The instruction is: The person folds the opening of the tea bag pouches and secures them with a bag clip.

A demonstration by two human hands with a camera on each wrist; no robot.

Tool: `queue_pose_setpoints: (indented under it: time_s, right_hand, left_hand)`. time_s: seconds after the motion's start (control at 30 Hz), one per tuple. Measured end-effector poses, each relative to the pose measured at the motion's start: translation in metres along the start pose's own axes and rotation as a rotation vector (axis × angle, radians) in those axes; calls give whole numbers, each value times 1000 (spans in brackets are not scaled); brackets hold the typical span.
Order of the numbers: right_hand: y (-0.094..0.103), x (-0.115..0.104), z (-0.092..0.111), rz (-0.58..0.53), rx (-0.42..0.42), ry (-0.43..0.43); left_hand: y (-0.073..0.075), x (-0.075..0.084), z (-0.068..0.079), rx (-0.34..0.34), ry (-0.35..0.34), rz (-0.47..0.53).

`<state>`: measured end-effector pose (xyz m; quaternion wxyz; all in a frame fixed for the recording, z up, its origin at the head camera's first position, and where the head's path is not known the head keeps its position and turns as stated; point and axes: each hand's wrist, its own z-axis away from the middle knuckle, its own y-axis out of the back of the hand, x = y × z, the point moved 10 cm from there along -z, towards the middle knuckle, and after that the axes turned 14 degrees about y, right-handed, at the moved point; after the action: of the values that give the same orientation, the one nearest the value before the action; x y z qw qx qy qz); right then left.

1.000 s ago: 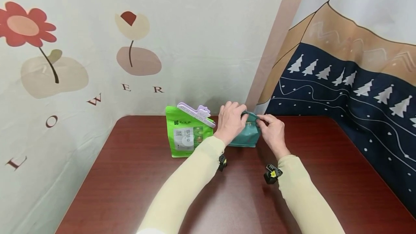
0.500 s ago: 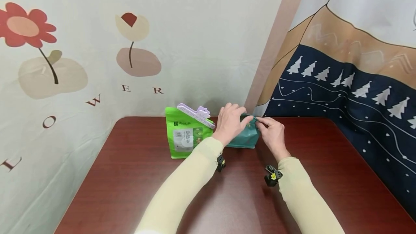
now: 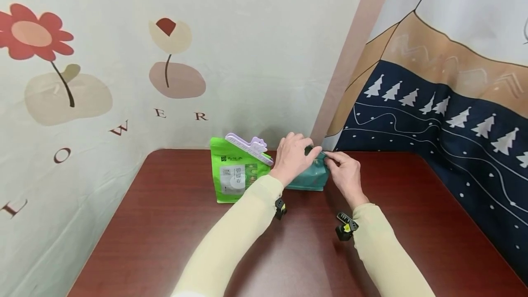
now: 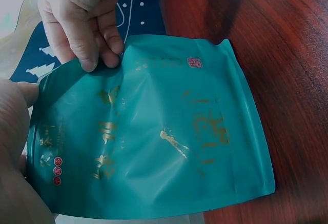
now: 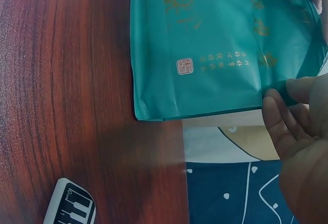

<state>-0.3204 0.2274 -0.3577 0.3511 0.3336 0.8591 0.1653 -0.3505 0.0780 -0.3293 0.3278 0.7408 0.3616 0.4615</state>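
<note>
A teal pouch [image 3: 307,178] with gold lettering and small red seals stands at the back of the table, partly covered by both hands in the head view. My left hand [image 3: 293,157] holds its top edge, the thumb lying along the rim and some fingers hidden behind. At the pouch's upper right side, my right hand [image 3: 344,171] pinches the edge between thumb and fingers. The left wrist view shows the pouch [image 4: 169,106] broad side on, its upper part creased. From the right wrist, the pinched corner of the pouch [image 5: 215,39] has a small fold.
A bright green pouch [image 3: 237,173] with a purple clip [image 3: 249,147] slanted across its top stands left of the teal one. The end of a white-edged black piece with ruler marks [image 5: 72,203] shows low in the right wrist view. A printed curtain [image 3: 264,58] hangs behind the table.
The teal pouch's top rim sits lower between the hands. My left thumb has straightened further along it, while my right fingers keep their pinch. The head view has tilted slightly up.
</note>
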Motion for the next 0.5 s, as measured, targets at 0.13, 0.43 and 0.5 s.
queue_pose_setpoints:
  time_s: [0.13,0.43,0.5]
  right_hand:
    - [-2,2,1,-4,-19,-8]
    - [-8,7,4,-106,-75,-47]
    - [-9,7,4,-132,-83,-49]
  left_hand:
    - [-2,-2,0,-24,5,-16]
    - [-2,-1,-2,-54,-17,-32]
    - [-1,-1,-2,-47,-21,-46]
